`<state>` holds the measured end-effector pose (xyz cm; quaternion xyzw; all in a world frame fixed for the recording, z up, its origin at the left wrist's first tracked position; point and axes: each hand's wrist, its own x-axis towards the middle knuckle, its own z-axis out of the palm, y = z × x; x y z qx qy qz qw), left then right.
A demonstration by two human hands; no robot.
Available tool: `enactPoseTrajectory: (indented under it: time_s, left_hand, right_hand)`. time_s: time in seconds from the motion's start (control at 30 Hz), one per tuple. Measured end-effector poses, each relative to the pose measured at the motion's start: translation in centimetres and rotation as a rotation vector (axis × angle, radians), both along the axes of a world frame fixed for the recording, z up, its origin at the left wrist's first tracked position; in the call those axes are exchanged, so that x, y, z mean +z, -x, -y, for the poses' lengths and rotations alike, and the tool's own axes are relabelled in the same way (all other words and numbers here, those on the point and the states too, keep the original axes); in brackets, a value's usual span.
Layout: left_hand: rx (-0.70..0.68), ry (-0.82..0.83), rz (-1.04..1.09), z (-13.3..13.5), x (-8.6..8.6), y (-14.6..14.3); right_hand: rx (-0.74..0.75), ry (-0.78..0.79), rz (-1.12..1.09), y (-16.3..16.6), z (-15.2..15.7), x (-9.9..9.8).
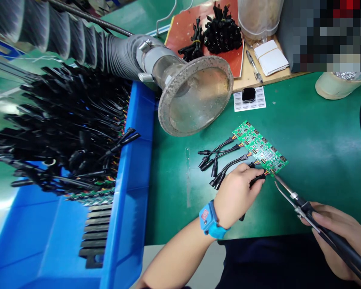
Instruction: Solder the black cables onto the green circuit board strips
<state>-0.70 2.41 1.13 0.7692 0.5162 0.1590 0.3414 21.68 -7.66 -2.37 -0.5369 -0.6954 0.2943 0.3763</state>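
Note:
My left hand (237,192), with a blue wrist strap (209,220), pinches a black cable (257,178) whose coloured wires meet the near edge of a green circuit board panel (260,147) lying on the green mat. My right hand (341,235) grips a black soldering iron (307,208); its metal tip reaches the board's near corner, right at the wire ends. Several black cables (219,158) hang off the panel's left side.
A fume extraction hood (195,98) on a ribbed hose hangs just behind the board. A blue bin (129,192) full of wired boards fills the left. Farther back lie a red tray of black connectors (216,32), a pen, white pads and a label sheet (249,100).

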Motion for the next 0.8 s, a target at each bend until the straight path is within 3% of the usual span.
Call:
enactPoseTrajectory:
  time_s: [0.1, 0.17, 0.33, 0.47, 0.6, 0.7, 0.8]
  left_hand:
    - [0.004, -0.011, -0.004, 0.1, 0.0, 0.0]
    - [0.002, -0.014, -0.004, 0.1, -0.1, 0.0]
    - [-0.014, -0.014, -0.021, 0.1, -0.2, 0.0]
    - [-0.037, -0.027, -0.066, 0.1, 0.3, 0.2]
    - [-0.026, -0.168, -0.093, -0.6, 1.4, 1.5]
    - [0.011, -0.237, -0.293, -1.4, 1.5, 2.8]
    - [-0.011, -0.061, -0.530, -1.9, 1.1, 3.5]
  right_hand:
    - [0.187, -0.074, 0.069, -0.8, -0.1, -0.1]
    - [0.202, -0.092, 0.079, -1.1, 0.1, -0.3]
    - [0.124, -0.127, -0.014, -1.0, 1.0, -0.6]
    - [-0.065, -0.156, -0.073, 0.1, 1.0, -0.1]
    - [-0.182, -0.116, -0.075, 0.8, 0.6, 0.3]
    - [-0.236, -0.049, -0.078, 1.1, 0.5, 0.4]
    - [-0.300, -0.040, -0.132, 1.4, 0.4, 0.4]
